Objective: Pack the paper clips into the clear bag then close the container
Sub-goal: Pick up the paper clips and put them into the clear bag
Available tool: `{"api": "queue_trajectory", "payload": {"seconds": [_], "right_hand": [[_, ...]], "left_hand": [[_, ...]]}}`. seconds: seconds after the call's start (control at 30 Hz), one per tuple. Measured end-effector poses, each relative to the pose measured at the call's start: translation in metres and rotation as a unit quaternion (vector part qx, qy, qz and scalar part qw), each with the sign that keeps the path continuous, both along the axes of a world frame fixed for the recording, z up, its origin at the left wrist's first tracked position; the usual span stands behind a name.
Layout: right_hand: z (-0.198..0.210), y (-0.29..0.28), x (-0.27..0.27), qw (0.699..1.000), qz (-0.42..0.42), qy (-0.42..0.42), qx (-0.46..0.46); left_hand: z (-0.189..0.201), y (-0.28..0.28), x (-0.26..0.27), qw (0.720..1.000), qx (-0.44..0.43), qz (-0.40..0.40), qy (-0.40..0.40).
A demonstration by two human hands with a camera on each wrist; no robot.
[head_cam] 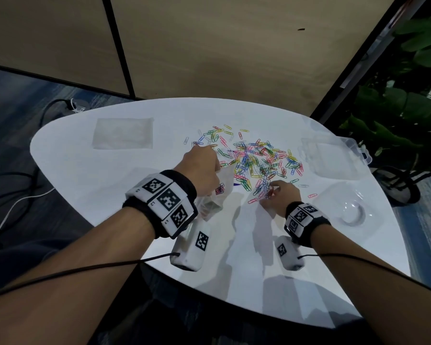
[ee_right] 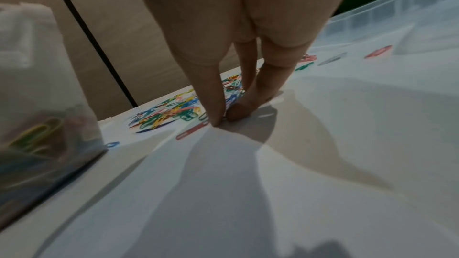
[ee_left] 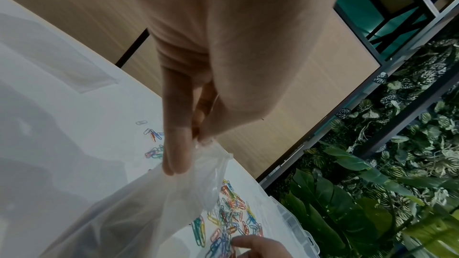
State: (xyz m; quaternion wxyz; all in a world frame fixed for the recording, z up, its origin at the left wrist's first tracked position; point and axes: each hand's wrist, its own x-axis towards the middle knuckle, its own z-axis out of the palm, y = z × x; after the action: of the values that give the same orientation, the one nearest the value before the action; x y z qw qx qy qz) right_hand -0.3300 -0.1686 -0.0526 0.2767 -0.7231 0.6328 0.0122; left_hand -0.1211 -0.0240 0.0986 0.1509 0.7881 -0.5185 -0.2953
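Many coloured paper clips (head_cam: 256, 158) lie scattered over the middle of the white table (head_cam: 110, 185). My left hand (head_cam: 202, 170) pinches the rim of the clear bag (head_cam: 217, 195), which stands on the table with some clips inside. In the left wrist view, thumb and fingers grip the bag (ee_left: 149, 203) at its top edge, left hand (ee_left: 198, 138). My right hand (head_cam: 276, 195) is at the pile's near edge, thumb and forefinger pinched on a few clips. The right wrist view shows the right hand (ee_right: 222, 119) touching the table, pile (ee_right: 171, 115) behind, bag (ee_right: 44, 105) at the left.
A clear plastic container (head_cam: 334, 155) stands open at the table's right edge, also container (ee_right: 397, 7). A second flat clear bag (head_cam: 123, 133) lies at the back left. A clear round dish (head_cam: 353, 210) sits at the near right. Plants (head_cam: 408, 108) stand beyond the right edge.
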Motion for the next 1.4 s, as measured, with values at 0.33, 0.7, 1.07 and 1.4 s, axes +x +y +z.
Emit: {"api": "queue_trajectory", "payload": {"seconds": [0.33,0.7,1.07,1.4], "right_hand": [[0.003,-0.007,0.021,0.972,0.183,0.036,-0.143],[0.02,-0.026,0.007,0.999,0.008,-0.028,-0.039],[0.095,0.025,0.059,0.758,-0.026,-0.486,0.435],[0.086,0.065,0.086,0.926,0.026,-0.342,0.155]], "left_hand": [[-0.002,0.001,0.007,1.0,0.003,0.015,0.018],[-0.002,0.002,0.007,1.0,0.012,0.01,0.016],[-0.004,-0.007,-0.001,1.0,0.001,0.025,0.005],[-0.007,-0.005,-0.001,0.998,-0.022,0.043,0.037]]}}
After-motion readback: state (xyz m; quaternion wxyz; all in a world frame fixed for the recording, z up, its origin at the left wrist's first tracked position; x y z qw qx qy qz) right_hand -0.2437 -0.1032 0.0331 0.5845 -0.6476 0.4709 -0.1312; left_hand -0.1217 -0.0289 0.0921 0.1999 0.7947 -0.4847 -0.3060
